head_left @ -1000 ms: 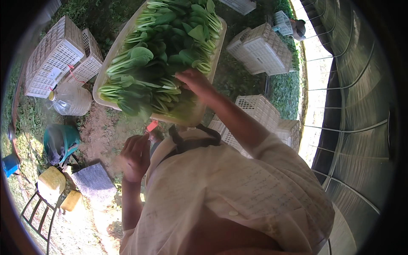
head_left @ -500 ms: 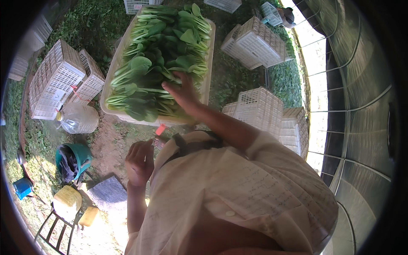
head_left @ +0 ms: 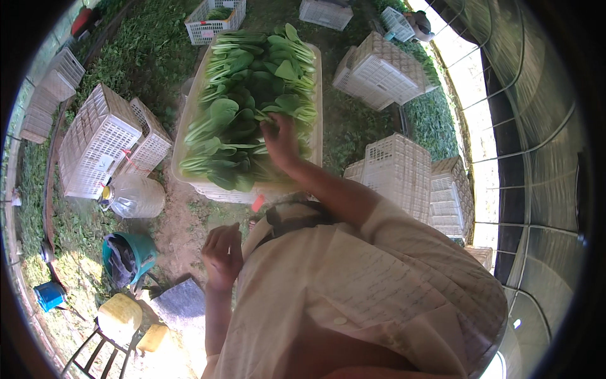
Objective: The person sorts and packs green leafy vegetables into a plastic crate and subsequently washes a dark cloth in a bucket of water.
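Under a ribbed plastic tunnel point(head_left: 543, 126), touching leafy greens point(head_left: 255, 82) in a pale tub point(head_left: 318, 82) with the right hand point(head_left: 281, 140), unclear whether gripping; holding the left hand point(head_left: 222, 252) well apart, loosely open.

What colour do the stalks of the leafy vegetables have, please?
The vegetable stalks are pale green, best seen in the head view.

Under the right hand point(head_left: 282, 140), leafy greens point(head_left: 260, 85) run from deep green leaves to pale stalks in a cream tub point(head_left: 318, 95). Left of the left hand point(head_left: 222, 254) are a teal bucket point(head_left: 146, 248) and a yellow container point(head_left: 120, 316); right of the right hand, white crates point(head_left: 399, 174) show a lattice.
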A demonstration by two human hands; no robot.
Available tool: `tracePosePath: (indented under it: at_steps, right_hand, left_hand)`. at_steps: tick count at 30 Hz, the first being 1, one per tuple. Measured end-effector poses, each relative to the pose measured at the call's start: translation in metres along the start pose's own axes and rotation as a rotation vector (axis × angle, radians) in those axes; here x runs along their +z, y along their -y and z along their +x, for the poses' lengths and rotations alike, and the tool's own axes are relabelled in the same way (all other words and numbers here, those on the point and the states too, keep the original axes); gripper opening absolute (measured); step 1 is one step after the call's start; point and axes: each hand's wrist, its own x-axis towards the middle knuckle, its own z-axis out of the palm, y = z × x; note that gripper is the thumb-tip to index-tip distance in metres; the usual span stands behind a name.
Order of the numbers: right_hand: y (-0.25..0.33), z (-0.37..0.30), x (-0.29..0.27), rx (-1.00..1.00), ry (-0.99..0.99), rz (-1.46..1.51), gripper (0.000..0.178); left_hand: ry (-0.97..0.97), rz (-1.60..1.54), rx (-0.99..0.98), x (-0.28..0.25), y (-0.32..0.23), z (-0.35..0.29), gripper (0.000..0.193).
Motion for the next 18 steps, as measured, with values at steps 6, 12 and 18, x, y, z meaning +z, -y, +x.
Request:
tracePosePath:
  at_steps: [6,12,18]
  right_hand:
    - [0.042,0.024,-0.027,-0.096,0.058,0.043,0.027]
    - [0.045,0.062,-0.043,-0.394,0.011,-0.007,0.027]
    - [0.037,0.078,-0.058,-0.191,-0.022,0.013,0.027]
  left_hand:
    - [-0.062,0.086,0.068,-0.020,-0.039,0.016,0.020]
    - [-0.083,0.127,0.128,-0.026,-0.056,0.030,0.020]
    - [-0.051,0.111,0.326,-0.008,-0.065,0.061,0.023]
